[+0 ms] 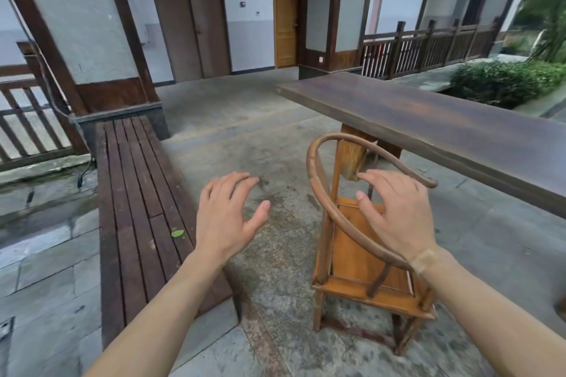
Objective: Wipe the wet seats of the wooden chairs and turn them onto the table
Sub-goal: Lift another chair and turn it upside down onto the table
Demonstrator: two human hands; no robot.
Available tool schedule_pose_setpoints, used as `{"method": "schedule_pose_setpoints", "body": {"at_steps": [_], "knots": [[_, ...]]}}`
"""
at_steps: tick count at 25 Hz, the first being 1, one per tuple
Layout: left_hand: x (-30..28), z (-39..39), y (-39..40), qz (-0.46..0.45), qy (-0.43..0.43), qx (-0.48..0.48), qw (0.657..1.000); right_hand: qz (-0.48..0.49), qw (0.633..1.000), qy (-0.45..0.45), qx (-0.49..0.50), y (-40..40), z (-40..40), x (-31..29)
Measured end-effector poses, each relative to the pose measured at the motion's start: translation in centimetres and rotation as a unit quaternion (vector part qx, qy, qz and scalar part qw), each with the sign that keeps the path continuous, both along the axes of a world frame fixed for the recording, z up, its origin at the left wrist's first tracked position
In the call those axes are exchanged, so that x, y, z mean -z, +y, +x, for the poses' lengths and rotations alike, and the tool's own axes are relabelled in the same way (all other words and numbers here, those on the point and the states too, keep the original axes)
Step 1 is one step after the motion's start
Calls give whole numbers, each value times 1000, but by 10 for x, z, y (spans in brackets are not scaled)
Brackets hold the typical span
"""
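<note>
Now both hands are reaching, spread and empty: the left hand [228, 214] is hovering over paving, the right hand [395, 217] above the round-backed wooden chair [358, 251] standing beside the long table [444, 125]; next probably gripping its curved rail [318, 190].

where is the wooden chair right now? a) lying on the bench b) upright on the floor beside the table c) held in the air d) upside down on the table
b, the wooden chair stands on its legs on the paving beside the table, with neither hand gripping it.

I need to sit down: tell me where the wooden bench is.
The wooden bench runs along the left of the head view, left of the left hand, across the paving from the chair.
</note>
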State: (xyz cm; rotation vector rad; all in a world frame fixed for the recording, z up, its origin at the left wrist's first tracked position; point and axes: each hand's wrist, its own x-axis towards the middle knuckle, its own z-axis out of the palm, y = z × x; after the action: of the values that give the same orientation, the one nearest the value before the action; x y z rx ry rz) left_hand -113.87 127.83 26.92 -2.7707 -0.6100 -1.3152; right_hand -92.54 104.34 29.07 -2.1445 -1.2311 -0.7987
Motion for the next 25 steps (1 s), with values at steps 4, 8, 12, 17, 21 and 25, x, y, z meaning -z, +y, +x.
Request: {"method": "schedule_pose_setpoints", "body": {"at_steps": [4, 8, 12, 17, 21, 25], "knots": [[9, 33, 47, 2, 23, -19, 1000, 6, 1000, -13, -21, 64, 30, 17], [16, 80, 108, 25, 53, -31, 998, -16, 999, -20, -32, 142, 76, 36], [19, 134, 160, 33, 90, -46, 994, -63, 998, -15, -15, 207, 127, 48], [32, 197, 217, 23, 115, -46, 992, -89, 996, -6, 7, 268, 184, 52], [36, 258, 271, 23, 119, -27, 992, -93, 995, 12, 33, 309, 234, 60], [51, 327, 326, 28, 105, 20, 994, -104, 992, 15, 73, 350, 284, 76]]}}
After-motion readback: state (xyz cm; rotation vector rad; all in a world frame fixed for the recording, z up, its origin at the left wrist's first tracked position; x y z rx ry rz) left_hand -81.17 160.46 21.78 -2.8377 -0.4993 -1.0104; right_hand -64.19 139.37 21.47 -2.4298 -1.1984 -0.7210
